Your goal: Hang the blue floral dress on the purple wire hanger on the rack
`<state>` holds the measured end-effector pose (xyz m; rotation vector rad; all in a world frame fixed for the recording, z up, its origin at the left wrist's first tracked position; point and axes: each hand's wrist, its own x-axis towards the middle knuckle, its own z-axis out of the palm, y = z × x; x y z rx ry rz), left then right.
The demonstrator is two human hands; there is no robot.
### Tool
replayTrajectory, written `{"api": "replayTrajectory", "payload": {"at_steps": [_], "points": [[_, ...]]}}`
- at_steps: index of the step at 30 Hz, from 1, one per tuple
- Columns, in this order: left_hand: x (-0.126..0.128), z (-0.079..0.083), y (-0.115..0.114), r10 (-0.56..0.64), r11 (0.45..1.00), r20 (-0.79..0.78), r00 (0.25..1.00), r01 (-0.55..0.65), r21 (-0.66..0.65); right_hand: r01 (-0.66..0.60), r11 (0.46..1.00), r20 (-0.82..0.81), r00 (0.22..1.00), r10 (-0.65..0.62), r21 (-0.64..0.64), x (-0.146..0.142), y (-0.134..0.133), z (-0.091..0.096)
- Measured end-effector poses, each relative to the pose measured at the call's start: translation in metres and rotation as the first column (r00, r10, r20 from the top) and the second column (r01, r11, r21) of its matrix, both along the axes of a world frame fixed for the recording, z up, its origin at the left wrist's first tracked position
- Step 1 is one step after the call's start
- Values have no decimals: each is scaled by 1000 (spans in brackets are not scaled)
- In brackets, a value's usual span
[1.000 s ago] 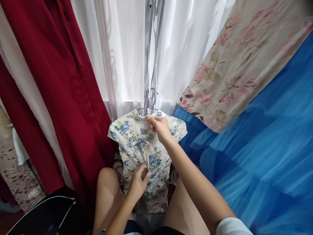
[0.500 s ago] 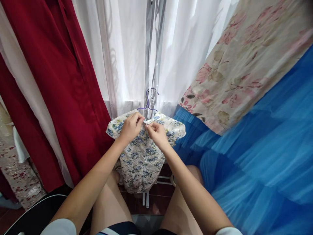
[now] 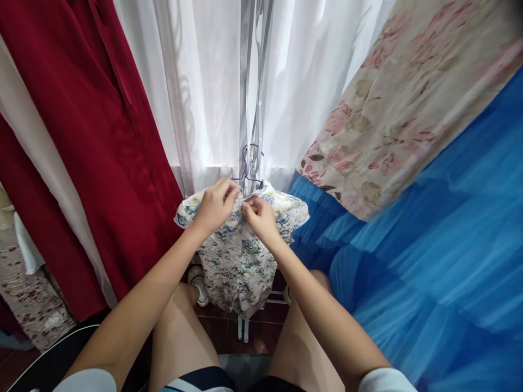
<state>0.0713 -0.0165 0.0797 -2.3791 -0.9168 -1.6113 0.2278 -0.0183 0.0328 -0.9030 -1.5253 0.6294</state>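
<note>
Change: a second ago my left hand (image 3: 214, 204) was low on the front of the small floral dress (image 3: 241, 261); it has come up to the collar, where my right hand (image 3: 258, 214) already was.
What that means: the work has shifted from the skirt to the neck opening, as I judge it, since both sides of the collar are now in my grip.
Left hand: closed, fingers curled over the collar's left side and bunching the cloth.
Right hand: fingertips pinched shut on the collar edge, touching the left hand.
Dress: directly under both hands and above my knees, its skirt hanging free over the floor.
Hanger: the purple hanger (image 3: 246, 163) is hooked just beyond my knuckles on the metal pole (image 3: 249, 81).
Behind: white curtain (image 3: 204, 81); red garment (image 3: 81, 136) at left; flowered cloth (image 3: 400, 98) and blue tulle (image 3: 429, 245) at right.
</note>
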Motion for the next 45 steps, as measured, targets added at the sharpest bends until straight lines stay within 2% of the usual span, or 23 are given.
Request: {"api": "replayTrajectory", "payload": {"at_steps": [3,6,7,9,11,14,16,17,18,20,23,25,27,28,30,33,35,37,39,42,43,45], "points": [[-29,7,19,80,997,272,959,-81,-7,-2,999,66,998,5,-43,3,1,-14],[-77,-3,51,205,978,478,854,-155,-141,-45,995,66,997,51,-84,10,-8,-22],[-93,-12,61,276,956,554,786,-167,-240,-56,994,70,996,63,-90,12,-11,-23],[-114,-38,73,407,878,623,668,-97,-469,-80,991,87,992,89,-104,15,-18,-24],[-119,-70,74,442,801,587,678,-4,-599,-87,989,89,991,98,-123,19,-20,-28],[-100,-110,59,338,699,487,806,132,-703,-70,983,58,995,81,-171,31,-18,-46],[-77,-123,45,197,642,436,878,221,-734,-66,969,61,995,83,-237,43,-16,-63],[-64,-124,38,125,621,423,897,262,-739,-80,956,89,990,109,-283,50,-16,-71],[-51,-122,31,53,611,414,909,298,-733,-104,936,135,978,157,-335,56,-17,-77],[-24,-109,16,-92,638,383,919,350,-686,-157,901,244,931,271,-405,65,-24,-85],[13,-84,-9,-278,746,208,938,348,-568,-235,902,331,872,360,-363,66,-39,-79],[31,-73,-25,-315,792,62,947,298,-533,-287,900,300,872,387,-328,62,-48,-69],[41,-69,-37,-327,789,12,945,281,-547,-347,869,222,871,438,-353,60,-55,-61],[43,-70,-41,-340,768,35,940,299,-566,-368,853,190,869,458,-370,60,-58,-57],[43,-75,-47,-385,692,131,914,380,-614,-377,843,198,858,474,-384,64,-64,-53],[38,-84,-51,-483,561,203,852,479,-675,-307,889,366,828,425,-339,77,-77,-47],[36,-89,-53,-527,515,187,829,487,-705,-266,926,460,809,366,-269,86,-87,-39],[36,-95,-54,-549,481,168,819,474,-738,-235,949,474,825,309,-211,96,-94,-30],[37,-103,-55,-575,410,179,798,470,-781,-202,960,394,880,265,-195,107,-97,-21],[39,-117,-60,-621,237,262,739,495,-836,-115,969,175,972,155,-220,127,-90,-13],[38,-122,-63,-624,178,295,724,499,-848,-80,971,100,990,104,-224,136,-85,-11],[34,-131,-70,-595,100,330,733,475,-874,-11,976,-43,999,2,-218,156,-69,-8]]}}
